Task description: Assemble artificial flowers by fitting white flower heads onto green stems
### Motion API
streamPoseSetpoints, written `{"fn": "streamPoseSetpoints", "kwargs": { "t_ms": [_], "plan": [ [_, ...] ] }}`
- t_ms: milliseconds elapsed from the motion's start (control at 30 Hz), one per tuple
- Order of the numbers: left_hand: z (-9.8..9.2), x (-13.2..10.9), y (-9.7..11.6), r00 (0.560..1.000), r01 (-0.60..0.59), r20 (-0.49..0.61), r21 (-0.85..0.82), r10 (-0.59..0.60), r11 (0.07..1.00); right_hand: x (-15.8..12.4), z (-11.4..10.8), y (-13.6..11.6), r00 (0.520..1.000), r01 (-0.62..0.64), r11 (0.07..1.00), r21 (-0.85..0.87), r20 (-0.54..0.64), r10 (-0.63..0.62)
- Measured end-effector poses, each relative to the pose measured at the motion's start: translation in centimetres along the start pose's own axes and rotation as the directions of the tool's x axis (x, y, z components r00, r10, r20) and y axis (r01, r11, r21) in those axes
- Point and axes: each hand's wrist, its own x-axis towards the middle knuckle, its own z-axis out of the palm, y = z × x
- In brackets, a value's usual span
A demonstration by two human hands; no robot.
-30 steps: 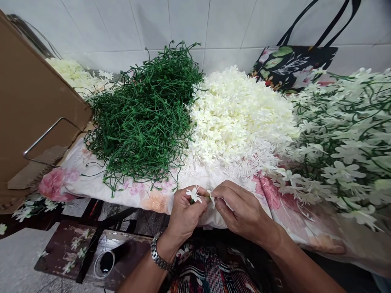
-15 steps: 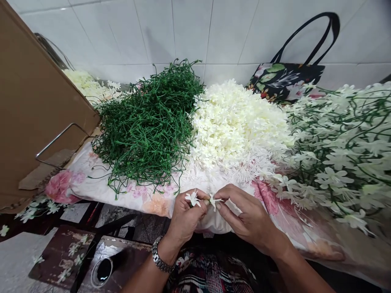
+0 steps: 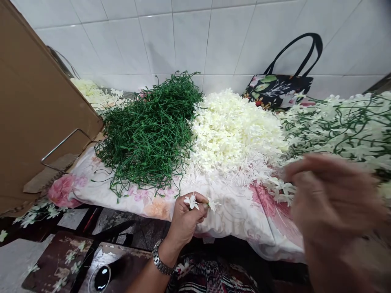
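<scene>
My left hand (image 3: pixel 185 223), a metal watch at its wrist, is closed on an artificial flower stem in front of the flowered cloth's edge. One white blossom (image 3: pixel 192 202) shows above its fingers; another blossom (image 3: pixel 213 204) sticks out to the right of the fingertips. The stem itself is mostly hidden in the grip. My right hand (image 3: pixel 332 199) is at the right, smeared by motion, over the pile of stemmed white flowers (image 3: pixel 345 126); whether it holds anything cannot be made out. Ahead lie a heap of green plastic stems (image 3: pixel 149 134) and a heap of loose white blossoms (image 3: pixel 235 126).
A cardboard box (image 3: pixel 45 106) with a wire handle (image 3: pixel 62 142) stands at the left. Behind, a black floral bag (image 3: pixel 279 89) leans on the tiled wall (image 3: pixel 189 44). The cloth (image 3: pixel 226 219) covers the work surface. Low left are a cup of dark liquid (image 3: pixel 101 277) and scattered blossoms.
My right hand has left the blossom by the left hand and swung right, over the stemmed flowers. My left hand keeps its hold in nearly the same place. The view has tilted slightly up.
</scene>
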Motion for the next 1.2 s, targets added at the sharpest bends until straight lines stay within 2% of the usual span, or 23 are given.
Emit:
{"fn": "streamPoseSetpoints", "kwargs": {
  "t_ms": [133,233,333,467,567,700,800,933,1200],
  "plan": [
    [0.0,0.0,0.0,1.000,0.004,-0.001,-0.040,-0.004,0.999,-2.7,3.7,-0.4,0.995,-0.081,0.996,0.025,-0.049,0.082],
    [0.2,-0.1,0.1,1.000,0.012,-0.015,-0.043,-0.012,0.999,-3.9,5.0,-0.4,0.989,-0.112,0.992,0.051,-0.088,0.116],
    [0.2,-0.1,0.2,1.000,0.007,-0.028,-0.041,-0.008,0.999,-4.3,5.0,-0.1,0.990,-0.104,0.992,0.065,-0.087,0.110],
    [-0.1,-0.2,-0.1,1.000,-0.027,-0.014,-0.012,0.026,1.000,-4.2,4.8,0.2,1.000,-0.029,0.999,0.028,-0.005,0.030],
    [-0.4,-0.1,-0.5,0.997,-0.076,0.016,0.051,0.075,0.996,-4.0,4.9,-0.2,0.999,0.044,0.999,0.006,0.012,-0.044],
    [-0.8,-0.2,-0.8,0.983,-0.174,0.095,0.176,0.159,0.969,-3.4,4.7,-1.8,0.976,0.179,0.982,0.056,0.117,-0.184],
    [-0.8,-0.4,-0.5,0.956,-0.281,0.167,0.291,0.241,0.915,-2.9,4.7,-3.0,0.959,0.217,0.971,0.098,0.163,-0.231],
    [-0.5,-0.7,0.1,0.924,-0.376,0.227,0.401,0.307,0.835,-2.6,5.2,-3.4,0.948,0.235,0.965,0.113,0.194,-0.254],
    [-0.2,-0.8,0.5,0.911,-0.407,0.248,0.425,0.328,0.809,-2.9,5.4,-2.8,0.972,0.147,0.976,0.160,0.160,-0.173]
  ]
}}
